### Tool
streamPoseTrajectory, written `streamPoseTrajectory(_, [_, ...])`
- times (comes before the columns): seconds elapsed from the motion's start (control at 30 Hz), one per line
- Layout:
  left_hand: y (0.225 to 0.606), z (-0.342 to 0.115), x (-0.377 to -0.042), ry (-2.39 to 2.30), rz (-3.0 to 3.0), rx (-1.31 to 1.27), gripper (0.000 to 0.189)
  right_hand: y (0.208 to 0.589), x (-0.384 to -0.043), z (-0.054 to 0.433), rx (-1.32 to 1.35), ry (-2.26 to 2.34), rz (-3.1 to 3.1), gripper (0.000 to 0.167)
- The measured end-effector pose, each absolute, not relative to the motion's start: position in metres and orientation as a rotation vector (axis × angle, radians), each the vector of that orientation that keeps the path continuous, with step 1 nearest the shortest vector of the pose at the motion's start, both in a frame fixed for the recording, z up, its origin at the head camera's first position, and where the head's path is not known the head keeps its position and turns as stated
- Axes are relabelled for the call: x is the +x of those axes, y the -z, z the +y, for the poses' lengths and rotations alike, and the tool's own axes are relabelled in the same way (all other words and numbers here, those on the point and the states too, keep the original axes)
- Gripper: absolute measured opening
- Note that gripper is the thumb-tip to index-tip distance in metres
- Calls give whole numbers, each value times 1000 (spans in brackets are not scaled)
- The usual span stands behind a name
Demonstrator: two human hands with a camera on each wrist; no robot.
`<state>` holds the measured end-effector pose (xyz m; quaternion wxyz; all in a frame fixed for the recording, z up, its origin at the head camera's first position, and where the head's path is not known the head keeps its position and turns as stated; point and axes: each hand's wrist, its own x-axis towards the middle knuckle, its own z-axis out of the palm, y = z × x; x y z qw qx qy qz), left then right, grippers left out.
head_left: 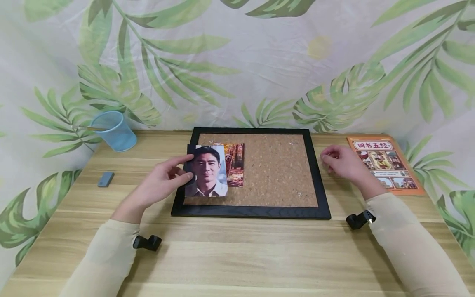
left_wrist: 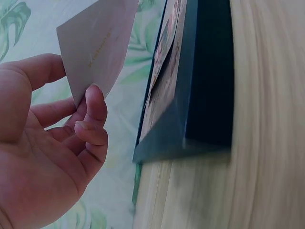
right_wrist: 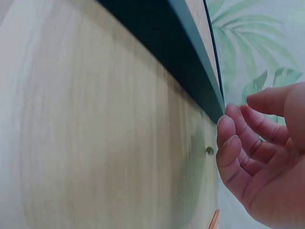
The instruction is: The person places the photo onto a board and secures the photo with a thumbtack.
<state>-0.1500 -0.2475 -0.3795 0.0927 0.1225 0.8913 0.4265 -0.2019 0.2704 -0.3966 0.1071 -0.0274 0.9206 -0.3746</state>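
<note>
My left hand (head_left: 163, 181) pinches the left edge of a portrait photo (head_left: 208, 171) between thumb and fingers. The photo is held above the left part of a black-framed cork board (head_left: 276, 173). In the left wrist view its white back (left_wrist: 90, 52) with faint yellow print faces the camera. Behind it, a dog photo with autumn leaves (head_left: 236, 165) lies on the cork, partly covered. My right hand (head_left: 343, 163) hovers just right of the frame, fingers loosely curled; nothing shows between thumb and fingers in the right wrist view.
A blue mesh cup (head_left: 118, 132) stands at the back left, with a small blue-grey block (head_left: 105, 179) before it. An orange book (head_left: 389, 167) lies at the right. Small clear bits, perhaps pins, sit on the cork. Close to my right hand is a tiny dark object (right_wrist: 209, 150).
</note>
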Motion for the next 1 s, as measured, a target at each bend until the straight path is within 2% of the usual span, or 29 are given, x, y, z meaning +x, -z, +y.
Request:
streamPoseTrajectory(0.47, [390, -202, -171, -1278, 2559, 491, 58, 408, -213, 292, 109, 1060, 2693, 39])
streamPoseTrajectory(0.8, [391, -169, -181, -1285, 2508, 494, 58, 412, -222, 294, 85, 928, 2705, 42])
streamPoseTrajectory(1.0, [393, -149, -186, -1281, 2494, 482, 58, 413, -227, 289, 110, 856, 2742, 37])
